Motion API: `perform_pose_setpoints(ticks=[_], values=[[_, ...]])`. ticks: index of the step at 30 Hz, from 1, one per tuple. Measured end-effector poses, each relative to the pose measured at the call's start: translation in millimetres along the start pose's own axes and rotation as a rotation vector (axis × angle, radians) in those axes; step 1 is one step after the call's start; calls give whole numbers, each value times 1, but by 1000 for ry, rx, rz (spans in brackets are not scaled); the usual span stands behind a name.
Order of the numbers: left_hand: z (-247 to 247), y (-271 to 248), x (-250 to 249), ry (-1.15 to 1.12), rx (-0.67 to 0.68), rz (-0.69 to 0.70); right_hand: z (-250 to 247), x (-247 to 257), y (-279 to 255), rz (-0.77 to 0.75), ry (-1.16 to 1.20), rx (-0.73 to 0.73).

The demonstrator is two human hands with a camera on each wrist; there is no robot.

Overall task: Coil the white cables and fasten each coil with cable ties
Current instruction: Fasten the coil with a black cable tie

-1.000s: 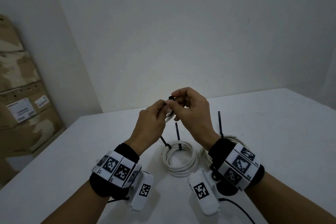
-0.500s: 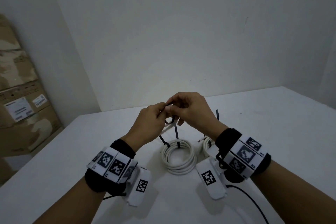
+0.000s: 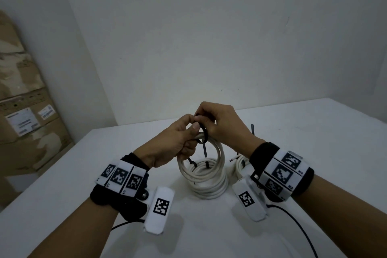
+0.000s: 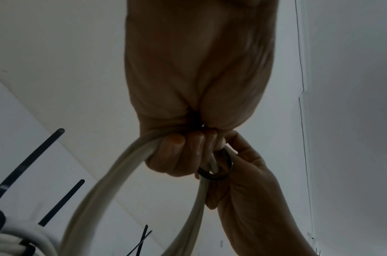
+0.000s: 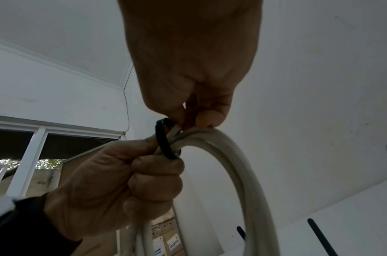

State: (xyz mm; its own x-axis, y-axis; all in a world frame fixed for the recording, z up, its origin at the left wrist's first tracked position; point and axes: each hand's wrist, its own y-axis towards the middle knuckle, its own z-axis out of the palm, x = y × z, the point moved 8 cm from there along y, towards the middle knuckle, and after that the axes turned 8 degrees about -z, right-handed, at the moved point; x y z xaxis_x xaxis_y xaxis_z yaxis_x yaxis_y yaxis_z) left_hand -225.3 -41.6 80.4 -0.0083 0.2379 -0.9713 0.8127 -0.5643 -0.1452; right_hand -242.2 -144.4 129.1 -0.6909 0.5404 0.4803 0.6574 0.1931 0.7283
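My left hand [image 3: 182, 138] grips the top of a white cable coil [image 3: 219, 153] that hangs upright above the table. A black cable tie [image 3: 204, 135] is looped loosely round the coil's strands beside my left fingers [image 4: 179, 155]. My right hand [image 3: 217, 121] pinches the tie at its top, seen as a black ring [image 5: 164, 140] in the right wrist view. Below, a second white coil [image 3: 209, 186] lies flat on the table with black tie tails standing up from it. A third coil [image 3: 240, 165] lies partly hidden behind my right wrist.
The white table [image 3: 314, 136] meets a white wall at the back. Stacked cardboard boxes [image 3: 27, 123] stand off the table's left edge. Thin black wires [image 3: 293, 216] run from my wrist cameras across the near table. More black tie tails [image 4: 142, 240] show in the left wrist view.
Both hands dropped slightly and came closer to me. The held coil now hangs in plain view with the black tie forming a loop round its top.
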Motion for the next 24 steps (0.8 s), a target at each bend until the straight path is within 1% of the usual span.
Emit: perform_pose_setpoints(ticks=[3,5,9,12,16,18,21,24], values=[[4,0,6,-19,20,-29,5,-7,-2,32,-15,53],[6,1,9,-15,15,-45,8,-10,-2,58,-18,98],[8,1,9,6,8,-52,7,-14,0,74,-10,143],[13,1,8,5,7,-68,4,-16,2,129,44,142],[27,2,24,5,29,-133,-10,-18,15,201,61,75],[30,2,31,-43,18,-157,-10,-16,24,203,14,94],[31,3,38,-54,0,-195,-5,-19,28,225,-78,142],[32,5,38,-53,-4,-208,-5,-31,24,313,12,119]])
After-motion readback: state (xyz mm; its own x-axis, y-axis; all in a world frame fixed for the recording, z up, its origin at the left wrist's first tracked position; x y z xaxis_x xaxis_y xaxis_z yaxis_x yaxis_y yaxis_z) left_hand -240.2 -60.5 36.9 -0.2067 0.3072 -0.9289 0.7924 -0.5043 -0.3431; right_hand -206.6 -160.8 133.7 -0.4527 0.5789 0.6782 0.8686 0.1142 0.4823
